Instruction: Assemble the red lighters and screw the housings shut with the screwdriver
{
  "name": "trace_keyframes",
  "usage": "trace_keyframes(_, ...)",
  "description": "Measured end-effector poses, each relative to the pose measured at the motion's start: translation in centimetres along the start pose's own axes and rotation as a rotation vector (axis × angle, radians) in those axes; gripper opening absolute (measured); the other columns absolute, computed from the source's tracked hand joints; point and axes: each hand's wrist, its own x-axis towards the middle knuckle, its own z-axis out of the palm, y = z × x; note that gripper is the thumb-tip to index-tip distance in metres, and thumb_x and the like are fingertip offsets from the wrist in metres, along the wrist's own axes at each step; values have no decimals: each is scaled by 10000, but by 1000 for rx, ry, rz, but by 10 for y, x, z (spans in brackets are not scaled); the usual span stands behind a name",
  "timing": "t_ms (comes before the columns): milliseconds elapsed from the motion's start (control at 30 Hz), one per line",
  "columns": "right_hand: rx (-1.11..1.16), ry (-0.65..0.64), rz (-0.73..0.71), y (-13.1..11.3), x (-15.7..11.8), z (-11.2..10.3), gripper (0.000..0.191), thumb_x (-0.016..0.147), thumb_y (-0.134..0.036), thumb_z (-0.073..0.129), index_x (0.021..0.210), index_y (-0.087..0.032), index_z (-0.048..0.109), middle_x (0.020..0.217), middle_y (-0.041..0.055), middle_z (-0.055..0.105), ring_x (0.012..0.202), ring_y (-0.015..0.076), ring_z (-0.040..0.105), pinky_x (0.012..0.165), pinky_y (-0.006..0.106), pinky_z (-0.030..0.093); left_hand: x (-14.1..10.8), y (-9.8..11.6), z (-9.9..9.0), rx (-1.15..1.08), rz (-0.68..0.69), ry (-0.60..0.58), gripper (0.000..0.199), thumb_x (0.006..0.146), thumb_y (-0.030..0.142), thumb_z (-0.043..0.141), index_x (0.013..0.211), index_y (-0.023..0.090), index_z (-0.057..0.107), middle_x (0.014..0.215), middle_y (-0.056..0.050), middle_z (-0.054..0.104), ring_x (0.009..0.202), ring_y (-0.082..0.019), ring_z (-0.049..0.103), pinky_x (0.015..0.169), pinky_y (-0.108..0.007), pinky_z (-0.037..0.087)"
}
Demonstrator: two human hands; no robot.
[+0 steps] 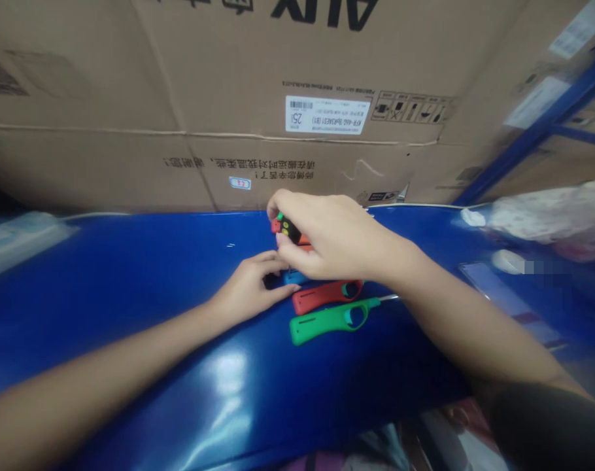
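Several long-nosed lighters lie side by side on the blue tabletop (145, 275). Nearest me is a green lighter (322, 322), with a red lighter (320, 296) just beyond it. A blue lighter (297, 277) shows partly between my hands, and an orange one is mostly hidden under my right hand. My right hand (331, 235) is closed on a small black object (290, 230) with yellow, red and green parts. My left hand (253, 281) has its thumb and fingers apart around the near ends of the lighters, its fingertips close to the blue one; whether it grips anything is hidden.
A large cardboard box (219, 78) with printing and labels stands behind the table. Clear plastic packaging (23, 235) lies at the far left. On the right are a phone-like flat object (508, 301), a patterned cloth (552, 212) and a blue metal frame (533, 124).
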Motion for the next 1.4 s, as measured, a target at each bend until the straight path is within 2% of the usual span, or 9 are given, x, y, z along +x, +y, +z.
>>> trace_keyframes(133, -37, 15, 6, 1, 0, 1, 286, 967, -382, 442, 1038, -164, 614, 887, 72, 718, 752, 207, 626, 610, 300, 315, 1, -1, 0, 16, -5, 4, 229, 816, 278, 772, 1014, 166, 754, 984, -58, 737, 865, -204, 683, 786, -321, 567)
trace_keyframes(267, -23, -4, 27, 4, 0, -1, 305, 957, -311, 439, 1159, -133, 583, 1025, 108, 714, 793, 210, 633, 639, 305, 344, 2, 2, -1, 11, 9, 11, 256, 811, 277, 778, 1047, 179, 758, 990, -58, 728, 834, -188, 675, 772, -310, 572)
trace_keyframes(500, 104, -48, -3, 9, 0, -2, 365, 922, -265, 492, 1250, -108, 523, 1011, 109, 703, 814, 204, 626, 661, 301, 385, 1, 2, 0, 5, 10, 20, 265, 813, 272, 768, 1055, 165, 755, 977, -61, 720, 771, -159, 652, 731, -288, 564)
trace_keyframes(633, 65, -53, 21, 9, 0, -3, 307, 965, -372, 466, 1085, -123, 600, 902, 101, 690, 758, 208, 608, 641, 311, 375, 1, 1, 0, 14, 28, 22, 282, 821, 286, 763, 1080, 173, 747, 977, -58, 715, 783, -159, 646, 722, -280, 555)
trace_keyframes(900, 76, -31, -16, 14, -1, -2, 238, 948, -380, 528, 979, -156, 602, 820, 57, 684, 676, 180, 585, 594, 295, 347, -1, 4, 0, 5, 26, 17, 284, 821, 240, 756, 1090, 162, 703, 1016, -60, 726, 841, -170, 655, 791, -300, 551)
trace_keyframes(1000, 130, -8, -85, 14, 0, -1, 202, 927, -316, 542, 1049, -163, 595, 899, 57, 697, 740, 182, 610, 620, 288, 367, -2, 3, 1, 20, 25, 32, 233, 815, 238, 760, 1018, 159, 677, 926, -41, 709, 791, -166, 642, 743, -292, 543)
trace_keyframes(1133, 82, 11, -69, 11, 0, 0, 270, 948, -405, 532, 1015, -155, 608, 864, 65, 694, 738, 198, 614, 626, 299, 373, -4, 2, 0, 57, 31, 38, 190, 821, 252, 756, 938, 165, 633, 843, -17, 665, 764, -166, 625, 709, -282, 523)
trace_keyframes(1267, 98, -2, -65, 11, -1, 0, 320, 925, -322, 542, 1181, -130, 559, 1024, 99, 701, 807, 203, 631, 657, 302, 397, -3, 3, -3, 73, 58, -15, 195, 844, 256, 739, 965, 175, 610, 866, -14, 661, 773, -164, 622, 714, -279, 514)
trace_keyframes(1400, 81, -35, -32, 10, -1, -2, 255, 957, -370, 502, 1046, -151, 599, 869, 61, 699, 701, 186, 604, 613, 298, 364, -2, 5, -6, 96, 64, -54, 179, 878, 279, 709, 980, 177, 603, 884, -21, 663, 793, -174, 623, 721, -293, 507)
